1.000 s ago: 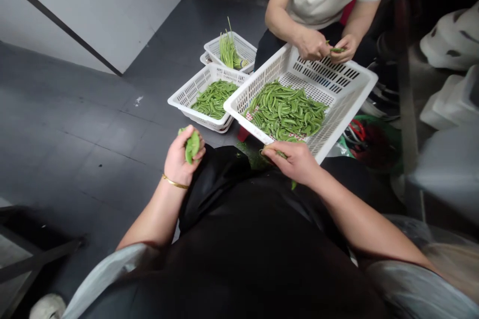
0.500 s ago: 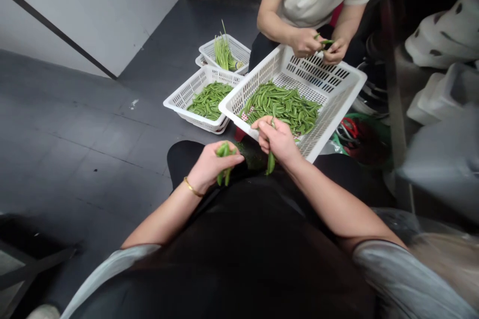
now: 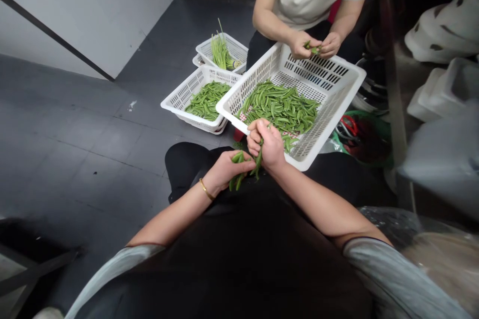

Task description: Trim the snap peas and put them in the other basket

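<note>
My left hand [image 3: 231, 167], with a gold bracelet at the wrist, is closed around several green pea pods [image 3: 236, 179]. Close beside it, my right hand [image 3: 266, 144] pinches a single pea pod [image 3: 258, 162] that hangs down toward the left fingertips. Whether the left fingers touch that pod I cannot tell. Just beyond my right hand, a large white slotted basket [image 3: 337, 104] holds a heap of pea pods [image 3: 282, 107].
Facing me, a person's hands [image 3: 312, 46] hold a pod above the basket's far rim. To the left stand a smaller white basket [image 3: 174, 102] of pods and another with long green stems [image 3: 221, 52]. White containers [image 3: 445, 84] are at right.
My left hand has moved right, up to my right hand, still holding its pods. My right hand has shifted slightly left with its pod. The other person's hands have come closer together.
</note>
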{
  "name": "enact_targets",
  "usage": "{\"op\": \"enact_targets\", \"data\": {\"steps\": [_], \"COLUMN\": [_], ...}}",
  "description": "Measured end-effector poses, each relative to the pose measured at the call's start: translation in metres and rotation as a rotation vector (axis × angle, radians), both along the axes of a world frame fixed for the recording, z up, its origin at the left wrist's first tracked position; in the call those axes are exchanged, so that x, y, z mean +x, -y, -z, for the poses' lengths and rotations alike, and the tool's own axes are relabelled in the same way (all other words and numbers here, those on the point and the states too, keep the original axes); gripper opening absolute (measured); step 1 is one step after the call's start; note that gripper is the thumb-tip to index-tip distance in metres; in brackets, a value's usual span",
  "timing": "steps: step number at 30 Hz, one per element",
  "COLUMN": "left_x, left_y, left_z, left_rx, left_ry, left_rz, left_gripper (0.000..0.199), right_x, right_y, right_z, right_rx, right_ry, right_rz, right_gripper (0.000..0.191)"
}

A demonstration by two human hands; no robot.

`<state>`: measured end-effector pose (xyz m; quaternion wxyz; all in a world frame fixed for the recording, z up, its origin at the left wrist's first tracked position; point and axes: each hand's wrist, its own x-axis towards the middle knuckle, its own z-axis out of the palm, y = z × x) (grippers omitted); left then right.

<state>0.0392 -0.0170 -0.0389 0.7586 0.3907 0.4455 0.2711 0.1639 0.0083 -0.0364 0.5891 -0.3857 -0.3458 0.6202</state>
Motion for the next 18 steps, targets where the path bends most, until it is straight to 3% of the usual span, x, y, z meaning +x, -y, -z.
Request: {"op": "enact_targets", "data": {"steps": [3,10,13,18], "left_x": [0.0,0.006,0.006,0.001], "left_y": [0.002,0.005,0.003,0.003], "left_z": [-0.001,0.008,0.01,0.0], "left_rx": [-0.103,-0.021,0.006,-0.023], "left_ry": [0.041,-0.02,-0.005,0.073], "left_rz": [0.07,-0.268,-0.356,-0.293], "left_gripper": [0.032,0.029,0.028,0.029], "right_x": [-0.005,-0.014,-0.015,-0.011], "right_y": [0.001,0.013,0.016,0.006], "right_z": [-0.001,0.021,0.03,0.023], "right_rx": [-0.013,0.008,0.028,0.032], "right_ry": [-0.011,-0.001,0.072,0.011], "right_rz": [0.022,0.016,0.004,0.076], "right_gripper": [0.031,0.032,0.029,0.031]}}
